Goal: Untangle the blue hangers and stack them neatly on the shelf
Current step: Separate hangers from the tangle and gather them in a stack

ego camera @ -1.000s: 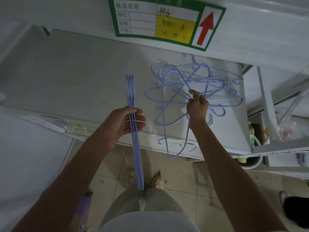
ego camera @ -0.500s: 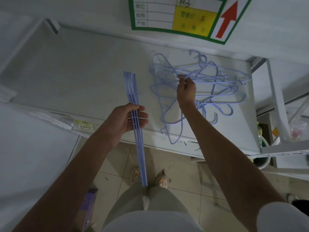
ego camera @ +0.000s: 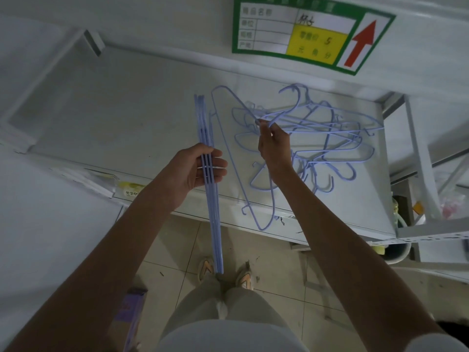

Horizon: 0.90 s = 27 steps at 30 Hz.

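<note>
White shelf (ego camera: 121, 118), tangled blue hangers (ego camera: 330, 138), tiled floor (ego camera: 291, 283)

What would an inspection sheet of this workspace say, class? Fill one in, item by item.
Surface: white metal shelf, scuffed and largely bare on its left part.
Job's things: bundle of aligned blue wire hangers, held edge-on and reaching past the shelf's front edge; tangled pile of blue wire hangers lying on the shelf's right part.
Clutter: nothing seen on the shelf.
Grippers: left hand grips the bundle; right hand pinches one wire of the pile with its fingers.
Cables: nothing seen.
Surroundings: green-bordered price label with red arrow above; tiled floor below; neighbouring white rack to the right.
</note>
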Available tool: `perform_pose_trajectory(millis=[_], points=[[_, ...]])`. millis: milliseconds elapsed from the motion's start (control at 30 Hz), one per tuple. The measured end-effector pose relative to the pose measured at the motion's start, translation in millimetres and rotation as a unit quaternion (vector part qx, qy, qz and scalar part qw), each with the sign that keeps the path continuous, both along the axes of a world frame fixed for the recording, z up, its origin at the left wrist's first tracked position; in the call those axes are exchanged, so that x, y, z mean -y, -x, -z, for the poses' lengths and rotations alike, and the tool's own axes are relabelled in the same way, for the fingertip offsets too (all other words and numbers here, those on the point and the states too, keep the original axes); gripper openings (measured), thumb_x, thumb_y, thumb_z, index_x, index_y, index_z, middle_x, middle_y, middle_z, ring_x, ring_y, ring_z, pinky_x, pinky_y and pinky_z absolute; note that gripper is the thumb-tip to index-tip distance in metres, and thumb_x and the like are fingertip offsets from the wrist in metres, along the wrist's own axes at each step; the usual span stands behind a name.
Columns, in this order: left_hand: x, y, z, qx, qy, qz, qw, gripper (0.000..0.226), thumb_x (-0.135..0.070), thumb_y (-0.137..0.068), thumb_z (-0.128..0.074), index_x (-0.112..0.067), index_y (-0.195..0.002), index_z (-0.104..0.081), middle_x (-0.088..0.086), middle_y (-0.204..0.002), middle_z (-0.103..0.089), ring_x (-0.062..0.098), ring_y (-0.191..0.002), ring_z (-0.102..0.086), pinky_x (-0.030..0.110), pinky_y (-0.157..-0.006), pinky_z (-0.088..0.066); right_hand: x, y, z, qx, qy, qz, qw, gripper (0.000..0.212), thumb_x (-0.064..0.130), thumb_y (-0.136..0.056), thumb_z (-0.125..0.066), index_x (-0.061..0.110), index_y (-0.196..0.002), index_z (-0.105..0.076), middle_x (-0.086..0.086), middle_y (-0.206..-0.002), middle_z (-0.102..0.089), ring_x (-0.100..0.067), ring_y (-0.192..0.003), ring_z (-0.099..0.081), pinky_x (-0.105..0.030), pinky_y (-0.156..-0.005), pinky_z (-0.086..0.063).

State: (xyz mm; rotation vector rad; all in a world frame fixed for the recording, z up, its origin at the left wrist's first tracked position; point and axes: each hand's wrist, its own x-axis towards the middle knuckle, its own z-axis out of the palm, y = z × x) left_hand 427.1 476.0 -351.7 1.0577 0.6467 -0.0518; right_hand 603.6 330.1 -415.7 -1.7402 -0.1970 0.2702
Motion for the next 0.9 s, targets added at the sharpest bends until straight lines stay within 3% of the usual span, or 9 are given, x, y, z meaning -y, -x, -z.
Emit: perform_pose_trajectory(millis=[67, 133, 200, 267, 433, 600, 667, 767, 900], points=[[-1, -2, -1, 0.003, 0.001, 0.003, 1.0, 0.027, -0.027, -0.094, -0.057, -0.005, -0.102, -0.072, 0.012, -0.092, -0.077, 0.025, -0.08, -0.075, 0.035, -0.072, -0.062, 2, 7, -6, -0.016, -0.02, -0.003, 1.0, 0.045, 0.027, -0.108, -0.052, -0.018, -0.106, -0.061, -0.002, -0.051, -0.04, -0.009, -0.044, -0.035, -0.022, -0.045, -0.033], [-2, -4, -2, 0.004, -0.001, 0.002, 1.0, 0.027, -0.025, -0.097, -0.054, -0.005, -0.103, -0.071, 0.012, -0.091, -0.077, 0.025, -0.078, -0.075, 0.034, -0.072, -0.062, 5, 17, -15, -0.03, -0.04, -0.021, 0.999, 0.042, 0.026, -0.108, -0.054, -0.015, -0.1, -0.061, -0.001, -0.049, -0.039, -0.009, -0.042, -0.032, -0.021, -0.042, -0.029], [-2, -6, -4, 0.001, -0.004, -0.002, 1.0, 0.026, -0.023, -0.099, -0.053, -0.004, -0.103, -0.07, 0.011, -0.089, -0.077, 0.024, -0.077, -0.075, 0.034, -0.071, -0.062, 9, 27, -26, -0.038, -0.053, -0.05, 0.997, 0.033, 0.027, -0.107, -0.055, 0.009, -0.082, -0.064, 0.002, -0.047, -0.041, -0.01, -0.042, -0.031, -0.021, -0.042, -0.028], [0, -8, -7, -0.004, -0.009, -0.006, 1.0, 0.026, -0.022, -0.1, -0.053, -0.003, -0.104, -0.07, 0.012, -0.091, -0.077, 0.025, -0.078, -0.075, 0.034, -0.073, -0.062, 11, 39, -36, -0.048, -0.065, -0.077, 0.994, 0.032, 0.027, -0.107, -0.055, 0.03, -0.076, -0.063, 0.003, -0.049, -0.045, -0.012, -0.045, -0.032, -0.023, -0.044, -0.027], [15, -17, -16, -0.015, -0.027, -0.018, 0.999, 0.029, -0.018, -0.099, -0.056, 0.001, -0.116, -0.069, 0.018, -0.11, -0.076, 0.03, -0.094, -0.075, 0.034, -0.077, -0.063, -5, 66, -47, -0.097, -0.081, -0.057, 0.99, 0.012, 0.032, -0.101, -0.064, 0.026, -0.091, -0.063, 0.008, -0.055, -0.058, -0.005, -0.046, -0.044, -0.017, -0.044, -0.034], [16, -27, -23, -0.015, -0.067, 0.003, 0.998, 0.029, -0.013, -0.096, -0.056, -0.001, -0.117, -0.07, 0.018, -0.111, -0.074, 0.032, -0.096, -0.073, 0.04, -0.088, -0.061, -12, 88, -50, -0.078, -0.029, -0.018, 0.996, 0.015, 0.031, -0.097, -0.068, 0.017, -0.103, -0.071, 0.007, -0.084, -0.072, -0.005, -0.068, -0.064, -0.025, -0.062, -0.048], [12, -27, -24, -0.008, -0.075, 0.026, 0.997, 0.03, -0.012, -0.093, -0.056, -0.002, -0.117, -0.072, 0.017, -0.109, -0.075, 0.032, -0.096, -0.074, 0.04, -0.086, -0.061, -9, 95, -54, -0.05, -0.006, -0.019, 0.999, 0.018, 0.027, -0.098, -0.065, 0.018, -0.112, -0.073, 0.003, -0.094, -0.074, -0.009, -0.077, -0.068, -0.026, -0.065, -0.051], [9, -26, -21, 0.002, -0.083, 0.049, 0.995, 0.029, -0.013, -0.09, -0.06, -0.006, -0.113, -0.076, 0.016, -0.105, -0.077, 0.031, -0.094, -0.075, 0.038, -0.082, -0.062, -5, 102, -59, 0.032, 0.073, -0.011, 0.997, 0.025, 0.018, -0.1, -0.059, 0.019, -0.119, -0.074, -0.002, -0.112, -0.07, -0.016, -0.095, -0.068, -0.031, -0.081, -0.057], [9, -29, -13, 0.011, -0.089, 0.078, 0.993, 0.026, -0.018, -0.083, -0.066, -0.011, -0.104, -0.08, 0.013, -0.099, -0.078, 0.026, -0.09, -0.076, 0.038, -0.083, -0.061, 2, 104, -65, 0.063, 0.109, -0.03, 0.992, 0.031, 0.011, -0.101, -0.053, 0.018, -0.119, -0.077, -0.008, -0.11, -0.066, -0.023, -0.096, -0.068, -0.041, -0.089, -0.057]])
